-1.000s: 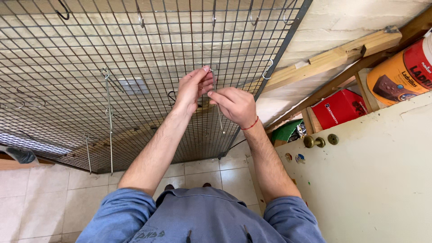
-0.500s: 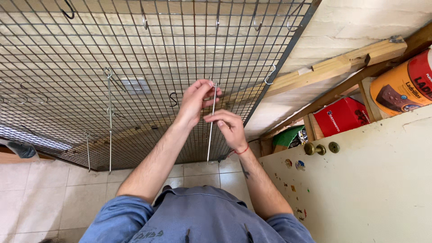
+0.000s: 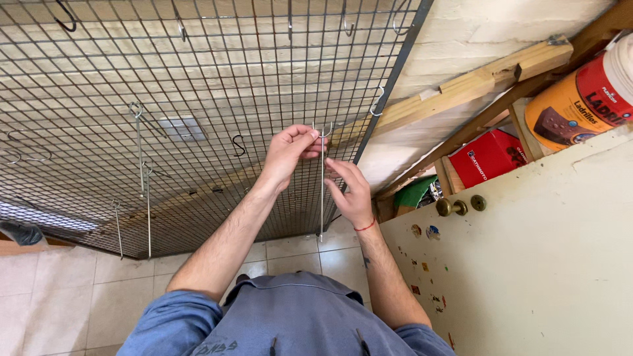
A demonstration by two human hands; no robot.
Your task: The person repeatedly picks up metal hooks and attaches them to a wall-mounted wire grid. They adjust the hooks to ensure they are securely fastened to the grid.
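- A person holds a long thin metal rod point(image 3: 322, 184) up against a wire grid panel point(image 3: 198, 86)
- The left hand point(image 3: 287, 153) pinches the hooked top of the rod; the hook looks caught on a grid wire, though that spot is too small to be sure
- The right hand point(image 3: 349, 191) has loose, open fingers touching the rod lower down
- Three more rods point(image 3: 138, 155) already hang on the left of the grid, and small hooks point(image 3: 237, 145) too
- On the right, a round orange tub point(image 3: 580, 99) with a red label sits high up
- A red box point(image 3: 491, 158) sits below it, with a green packet point(image 3: 415, 194) nearby
- Small round stickers point(image 3: 422, 232) dot the pale door point(image 3: 527, 264) near its brass knob point(image 3: 450, 207)
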